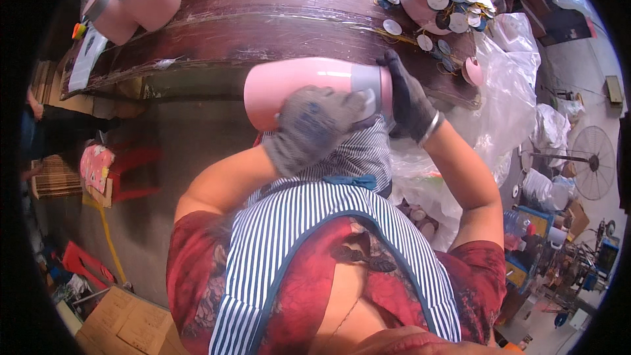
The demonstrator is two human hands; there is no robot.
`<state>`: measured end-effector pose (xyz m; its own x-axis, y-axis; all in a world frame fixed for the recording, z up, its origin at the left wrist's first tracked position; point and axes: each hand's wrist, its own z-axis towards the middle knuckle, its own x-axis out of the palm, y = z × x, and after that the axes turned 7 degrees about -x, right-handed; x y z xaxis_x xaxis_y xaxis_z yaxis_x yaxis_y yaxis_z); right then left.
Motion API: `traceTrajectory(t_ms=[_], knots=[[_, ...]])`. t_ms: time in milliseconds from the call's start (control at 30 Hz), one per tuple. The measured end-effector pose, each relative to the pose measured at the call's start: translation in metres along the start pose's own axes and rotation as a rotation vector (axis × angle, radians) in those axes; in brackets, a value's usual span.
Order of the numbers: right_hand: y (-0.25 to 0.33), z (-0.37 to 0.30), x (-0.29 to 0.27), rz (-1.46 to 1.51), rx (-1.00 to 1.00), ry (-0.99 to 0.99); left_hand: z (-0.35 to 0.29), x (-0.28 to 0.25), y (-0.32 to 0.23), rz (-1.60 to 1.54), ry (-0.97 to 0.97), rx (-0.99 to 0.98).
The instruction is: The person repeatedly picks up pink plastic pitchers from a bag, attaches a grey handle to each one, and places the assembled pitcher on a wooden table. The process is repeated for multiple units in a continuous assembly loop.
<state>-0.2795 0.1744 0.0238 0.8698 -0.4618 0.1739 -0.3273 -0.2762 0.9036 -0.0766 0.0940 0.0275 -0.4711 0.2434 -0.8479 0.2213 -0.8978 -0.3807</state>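
Note:
A pink thermos jug (282, 82) with a grey collar lies on its side in front of me, just off the table's near edge. My left hand (312, 125), in a grey work glove, is closed round the jug's near side, by its light grey handle. At the collar end on the right, my gloved right hand (411, 98) is wrapped over the jug's top, its fingers partly hidden behind it. Several similar pink jugs (154, 10) stand at the table's far left.
On the dark red table (250, 20), round tags on strings (437, 0) cover a pink piece at the far right. Clear plastic sheeting (490, 118) hangs there. A fan (591, 161) stands further right. Cardboard (125, 322) and a red stool (135, 167) are at left, near another person's arm (36, 105).

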Motion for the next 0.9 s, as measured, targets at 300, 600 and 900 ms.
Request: traceTrajectory(t_ms=[300,600,900], knots=[[0.05,-0.066,0.007,-1.145,-1.494,0.828,0.009,-0.026,0.049,-1.115,0.342,-0.253],[-0.026,0.08,-0.057,-0.337,-0.531,0.417,0.013,0.012,0.015,-1.269,0.329,-0.803],[-0.068,0.085,-0.122,-1.734,-0.837,0.124,-0.01,0.001,0.056,-1.63,0.021,-0.979]])
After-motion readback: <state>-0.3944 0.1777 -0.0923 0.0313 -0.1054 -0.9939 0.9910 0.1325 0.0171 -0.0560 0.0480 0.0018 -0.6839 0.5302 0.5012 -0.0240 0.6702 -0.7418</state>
